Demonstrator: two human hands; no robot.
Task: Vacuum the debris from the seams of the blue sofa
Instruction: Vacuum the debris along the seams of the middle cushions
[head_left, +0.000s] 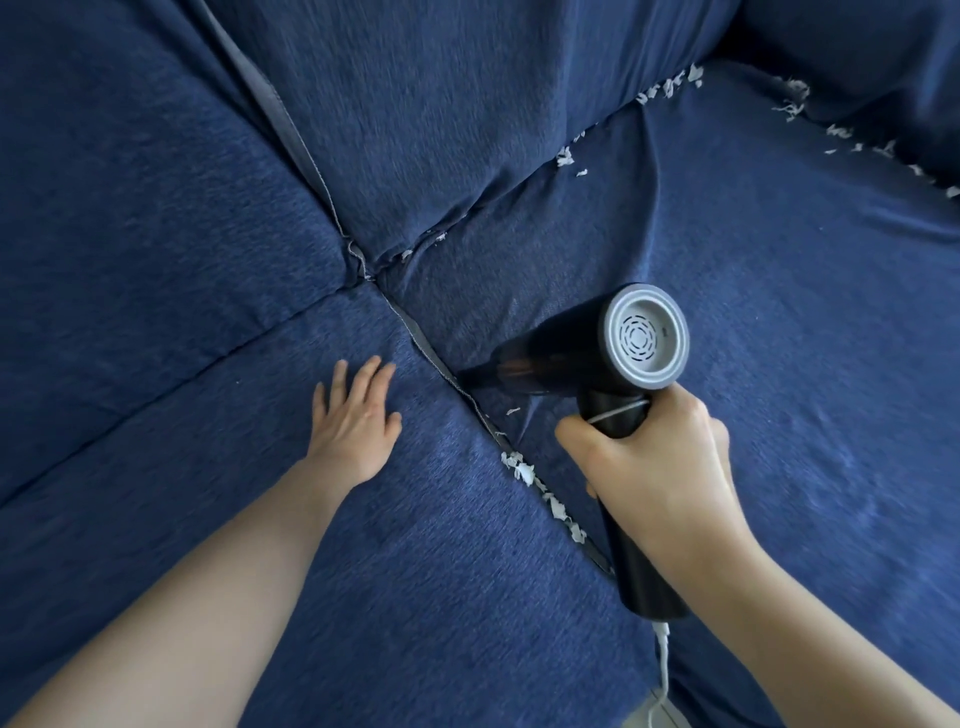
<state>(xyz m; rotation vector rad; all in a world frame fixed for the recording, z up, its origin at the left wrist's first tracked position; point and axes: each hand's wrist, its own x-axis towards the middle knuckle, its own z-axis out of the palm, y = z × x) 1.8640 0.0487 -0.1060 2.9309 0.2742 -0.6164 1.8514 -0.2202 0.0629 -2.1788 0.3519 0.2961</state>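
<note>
My right hand (660, 467) grips the handle of a black handheld vacuum (571, 358) with a grey rear vent. Its nozzle tip touches the seam (467, 395) between two seat cushions of the blue sofa (208, 208). White paper-like debris (524, 470) lies along that seam just below the nozzle, toward me. More debris (670, 88) sits in the seam under the back cushion at the upper right. My left hand (356, 415) rests flat, fingers spread, on the left seat cushion beside the seam.
A white cord (662, 670) hangs from the bottom of the vacuum handle over the sofa's front edge. Further scraps (789, 104) line the seam along the armrest at the far right. The sofa cover is wrinkled near the cushion junction (369, 275).
</note>
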